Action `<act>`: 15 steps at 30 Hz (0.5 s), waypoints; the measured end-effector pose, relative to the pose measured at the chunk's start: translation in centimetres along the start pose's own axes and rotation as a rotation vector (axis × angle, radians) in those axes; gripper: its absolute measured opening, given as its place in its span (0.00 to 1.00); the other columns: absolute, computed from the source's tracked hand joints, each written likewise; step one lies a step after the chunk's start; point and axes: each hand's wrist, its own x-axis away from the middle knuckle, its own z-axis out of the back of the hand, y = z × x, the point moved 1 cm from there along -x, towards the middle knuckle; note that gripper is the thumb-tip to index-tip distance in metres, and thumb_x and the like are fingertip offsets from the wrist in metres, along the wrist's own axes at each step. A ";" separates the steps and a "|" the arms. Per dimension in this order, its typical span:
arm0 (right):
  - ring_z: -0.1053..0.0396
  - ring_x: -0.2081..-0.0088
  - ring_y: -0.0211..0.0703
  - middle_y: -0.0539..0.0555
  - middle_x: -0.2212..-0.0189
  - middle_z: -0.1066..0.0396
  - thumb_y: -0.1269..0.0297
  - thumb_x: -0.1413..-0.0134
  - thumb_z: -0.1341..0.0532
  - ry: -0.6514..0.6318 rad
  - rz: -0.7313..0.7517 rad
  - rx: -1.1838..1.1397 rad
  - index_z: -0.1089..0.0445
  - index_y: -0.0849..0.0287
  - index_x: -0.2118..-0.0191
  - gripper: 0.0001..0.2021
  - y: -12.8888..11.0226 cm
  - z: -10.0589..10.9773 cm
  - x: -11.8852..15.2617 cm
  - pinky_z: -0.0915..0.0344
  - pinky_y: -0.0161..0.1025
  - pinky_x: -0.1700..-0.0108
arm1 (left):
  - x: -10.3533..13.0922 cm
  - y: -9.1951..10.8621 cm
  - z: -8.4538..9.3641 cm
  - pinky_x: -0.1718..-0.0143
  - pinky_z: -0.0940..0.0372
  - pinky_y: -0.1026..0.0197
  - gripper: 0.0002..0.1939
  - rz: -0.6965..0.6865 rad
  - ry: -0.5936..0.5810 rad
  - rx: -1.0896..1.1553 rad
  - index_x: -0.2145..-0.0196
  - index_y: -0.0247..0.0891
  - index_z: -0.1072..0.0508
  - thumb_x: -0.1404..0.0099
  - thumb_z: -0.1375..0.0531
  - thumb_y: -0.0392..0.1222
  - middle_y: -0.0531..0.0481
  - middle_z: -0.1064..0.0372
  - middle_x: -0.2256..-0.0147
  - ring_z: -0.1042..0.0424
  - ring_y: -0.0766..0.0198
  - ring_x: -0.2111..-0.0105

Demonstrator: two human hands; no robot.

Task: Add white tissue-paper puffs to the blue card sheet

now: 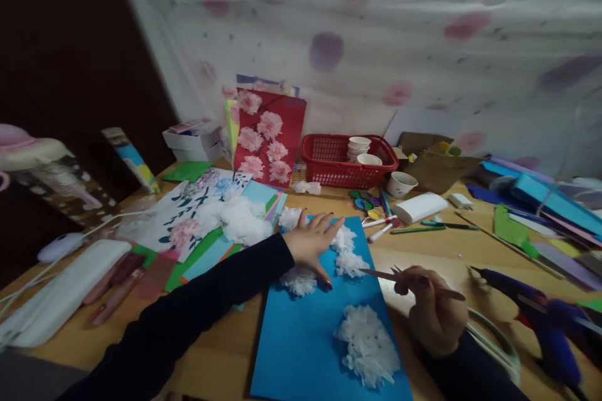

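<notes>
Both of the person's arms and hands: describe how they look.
The left sleeve and right sleeve are long, dark navy or black, with no marking visible. The left hand and right hand are ungloved, with dark nail polish showing.

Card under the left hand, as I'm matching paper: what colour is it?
The card is blue, clearest in the head view.

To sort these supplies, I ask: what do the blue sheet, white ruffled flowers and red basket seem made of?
Blue sheet: probably smooth matte cardstock, flat with straight edges. White ruffled flowers: likely tissue, thin and crinkled; possibly fabric. Red basket: apparently plastic, slightly glossy, with molded lattice walls.
</notes>
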 end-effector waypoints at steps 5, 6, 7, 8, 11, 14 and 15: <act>0.35 0.80 0.39 0.50 0.83 0.35 0.59 0.37 0.52 0.029 -0.061 -0.053 0.32 0.58 0.70 0.16 0.3 0.1 -0.2 0.37 0.36 0.77 | 1.1 -2.6 4.1 0.41 0.59 0.39 0.50 0.116 0.023 0.038 0.37 0.35 0.51 0.51 0.33 0.53 0.33 0.52 0.37 0.53 0.40 0.38; 0.35 0.80 0.39 0.51 0.82 0.35 0.58 0.37 0.51 0.034 -0.079 -0.056 0.32 0.59 0.70 0.17 0.5 0.2 -0.1 0.36 0.37 0.77 | 1.5 -3.3 5.1 0.42 0.54 0.43 0.42 0.178 0.043 0.047 0.40 0.38 0.43 0.49 0.34 0.50 0.37 0.44 0.40 0.47 0.43 0.40; 0.34 0.79 0.39 0.51 0.82 0.35 0.57 0.37 0.51 0.037 -0.096 -0.056 0.32 0.59 0.70 0.17 0.8 0.2 0.0 0.36 0.37 0.77 | 1.9 -4.2 5.9 0.43 0.50 0.48 0.33 0.256 0.075 0.048 0.45 0.40 0.36 0.48 0.34 0.47 0.41 0.36 0.45 0.41 0.46 0.43; 0.34 0.79 0.40 0.52 0.82 0.35 0.56 0.37 0.51 0.038 -0.115 -0.053 0.32 0.59 0.70 0.17 1.0 0.2 0.1 0.35 0.37 0.77 | 2.3 -5.1 6.7 0.45 0.46 0.53 0.26 0.333 0.114 0.040 0.49 0.41 0.31 0.46 0.35 0.44 0.45 0.31 0.49 0.36 0.50 0.46; 0.33 0.79 0.41 0.52 0.82 0.35 0.54 0.37 0.52 0.035 -0.157 -0.039 0.32 0.58 0.71 0.18 1.4 0.3 0.1 0.35 0.38 0.78 | 3.8 -8.0 8.3 0.52 0.40 0.58 0.18 0.519 0.192 -0.023 0.56 0.40 0.26 0.46 0.36 0.36 0.45 0.26 0.58 0.30 0.53 0.53; 0.34 0.80 0.41 0.52 0.83 0.34 0.54 0.38 0.52 0.040 -0.165 0.013 0.32 0.58 0.72 0.19 1.3 0.2 -0.1 0.35 0.38 0.79 | 5.7 -10.7 9.4 0.54 0.38 0.55 0.17 0.745 0.266 -0.107 0.58 0.35 0.25 0.48 0.36 0.35 0.38 0.28 0.56 0.30 0.46 0.53; 0.34 0.81 0.41 0.52 0.83 0.34 0.54 0.38 0.51 0.051 -0.163 0.028 0.32 0.57 0.72 0.19 1.2 0.2 -0.2 0.35 0.38 0.79 | 6.4 -11.5 9.7 0.55 0.37 0.53 0.18 0.816 0.279 -0.127 0.58 0.33 0.25 0.49 0.35 0.35 0.35 0.28 0.56 0.30 0.44 0.53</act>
